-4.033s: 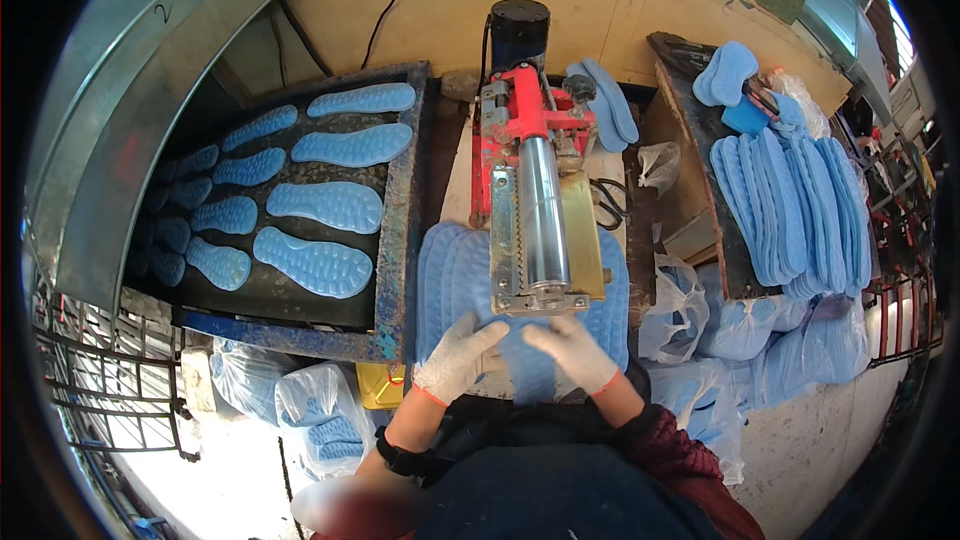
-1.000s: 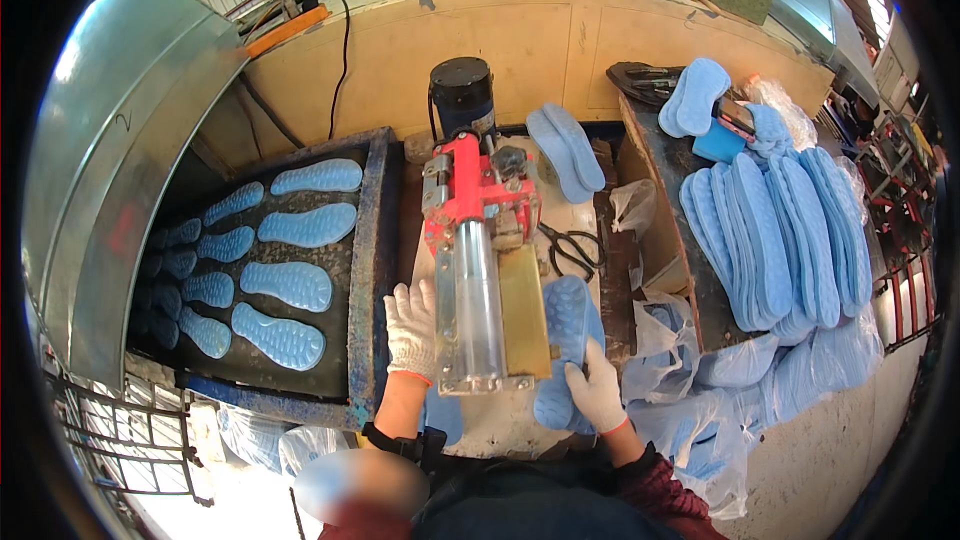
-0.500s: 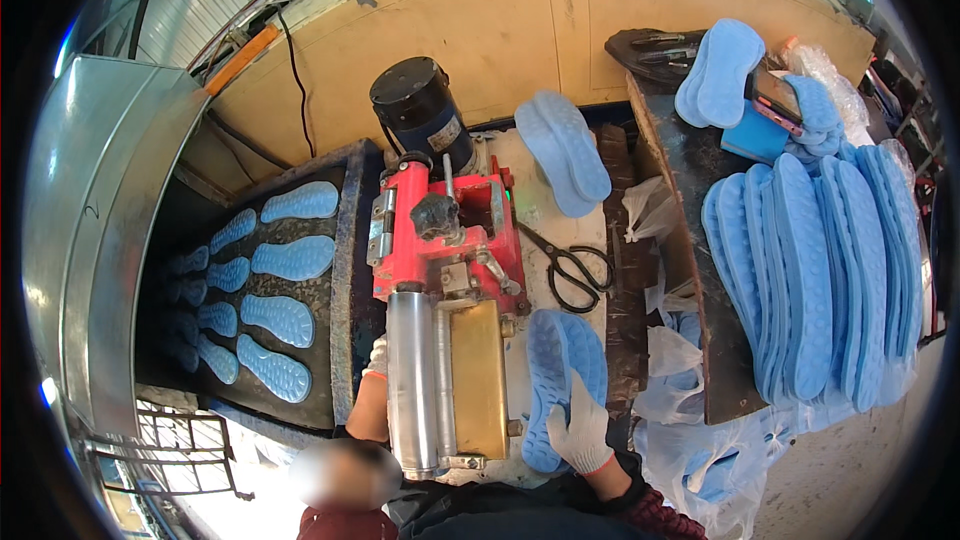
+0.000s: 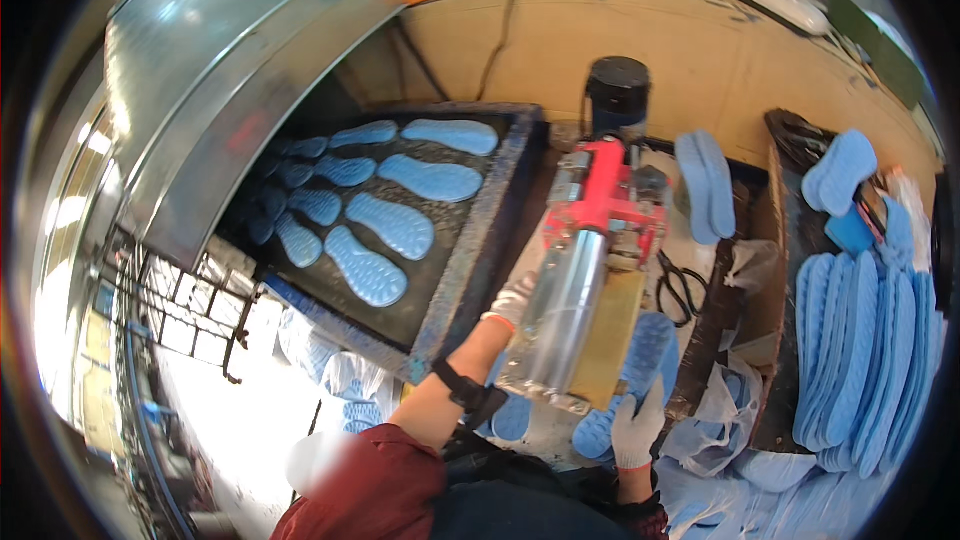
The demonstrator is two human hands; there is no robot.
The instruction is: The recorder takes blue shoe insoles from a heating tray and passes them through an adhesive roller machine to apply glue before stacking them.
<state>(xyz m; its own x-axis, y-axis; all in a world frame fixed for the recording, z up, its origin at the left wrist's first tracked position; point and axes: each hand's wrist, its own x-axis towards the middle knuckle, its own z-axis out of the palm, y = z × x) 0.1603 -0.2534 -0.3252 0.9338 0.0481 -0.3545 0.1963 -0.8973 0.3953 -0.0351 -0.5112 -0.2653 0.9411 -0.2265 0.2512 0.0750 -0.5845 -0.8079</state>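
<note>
My left hand (image 4: 514, 300), in a pale glove with an orange cuff, is at the left side of a red machine (image 4: 604, 195) with a shiny metal roller (image 4: 577, 305). The machine hides part of its fingers. To the right of the machine's brass-coloured plate (image 4: 612, 335), my gloved right hand (image 4: 637, 432) grips the edge of blue insoles (image 4: 648, 348). Its thumb and fingers point away from me. Beyond the machine, a pair of blue insoles (image 4: 706, 188) lies near black-handled scissors (image 4: 680, 290).
On the left, a dark conveyor tray (image 4: 400, 223) carries rows of blue insoles under a metal hood (image 4: 250, 70). At right, stacked insoles (image 4: 850, 350) stand on a dark table beside plastic bags (image 4: 715, 420). A black motor (image 4: 617, 90) rises behind the machine.
My view has swung left, so the machine and stacks appear farther right. More of my left forearm shows. My right hand stays at the insoles beside the machine.
</note>
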